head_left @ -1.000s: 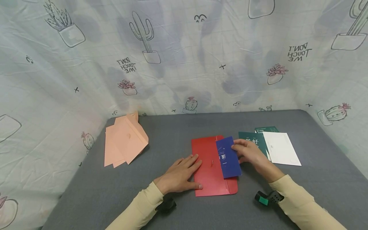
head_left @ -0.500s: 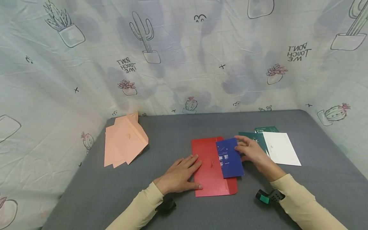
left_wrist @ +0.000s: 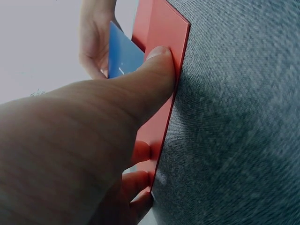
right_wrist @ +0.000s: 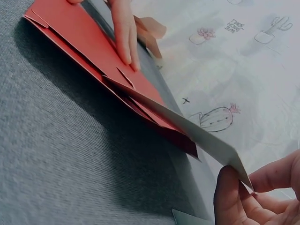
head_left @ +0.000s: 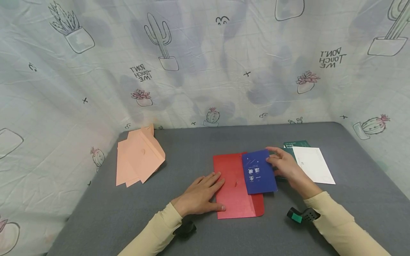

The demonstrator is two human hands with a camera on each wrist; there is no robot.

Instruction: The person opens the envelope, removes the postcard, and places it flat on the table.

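Observation:
A red envelope (head_left: 229, 199) lies on the grey table with its flap to the right. My left hand (head_left: 200, 193) rests on its left side, fingers spread and fairly straight. In the left wrist view the thumb (left_wrist: 157, 70) presses on the envelope near its edge. My right hand (head_left: 286, 169) pinches the far right corner of a blue card (head_left: 259, 174) with white printed characters. That card is tilted, its right side raised, and its left edge runs along the envelope's mouth. In the right wrist view the card's pale underside (right_wrist: 206, 138) slopes up to the pinching fingertips.
Several peach envelopes (head_left: 139, 156) lie overlapping at the far left of the table. Behind my right hand are a white card (head_left: 314, 165) and green cards (head_left: 296, 143), partly covered. A cactus-print cloth (head_left: 192, 81) hangs along the back and sides.
My right hand has moved right and slightly away, drawing the blue card along. More of the card's printed face shows now. The left hand has stayed in place on the envelope.

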